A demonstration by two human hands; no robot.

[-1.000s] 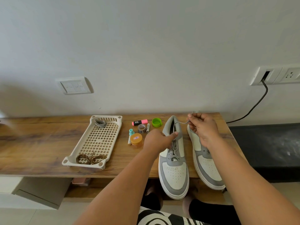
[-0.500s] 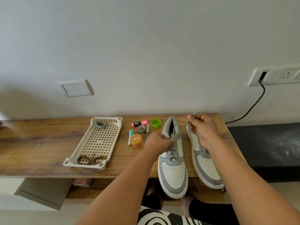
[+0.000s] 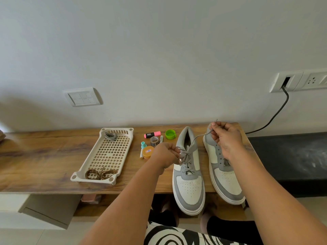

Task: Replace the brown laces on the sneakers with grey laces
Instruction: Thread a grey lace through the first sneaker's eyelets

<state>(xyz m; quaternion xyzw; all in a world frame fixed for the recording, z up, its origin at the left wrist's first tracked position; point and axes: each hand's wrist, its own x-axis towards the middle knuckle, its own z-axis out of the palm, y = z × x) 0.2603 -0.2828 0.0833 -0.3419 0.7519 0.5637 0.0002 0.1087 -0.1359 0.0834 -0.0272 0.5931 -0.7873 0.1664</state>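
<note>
Two grey-and-white sneakers stand on the wooden shelf (image 3: 44,156), toes toward me. The left sneaker (image 3: 188,175) carries a grey lace (image 3: 186,156) through its eyelets. My left hand (image 3: 165,154) pinches one end of that lace at the sneaker's left side. My right hand (image 3: 225,138) pinches the other end, stretched taut above the right sneaker (image 3: 224,179), which shows bare eyelets. In the cream tray (image 3: 104,156) lie brown laces (image 3: 100,174) at the near end and a coiled grey lace (image 3: 111,136) at the far end.
Between tray and sneakers sit a pink highlighter (image 3: 152,134), a green cap (image 3: 170,134), a tape roll (image 3: 154,140), an orange jar (image 3: 148,152) and a teal-capped tube (image 3: 143,145). A black cable (image 3: 276,114) runs from the wall socket. A dark bench (image 3: 286,160) lies right.
My left hand shifted from holding the sneaker's side to pinching the lace end. My right hand pulled its lace end farther up and right, drawing it taut.
</note>
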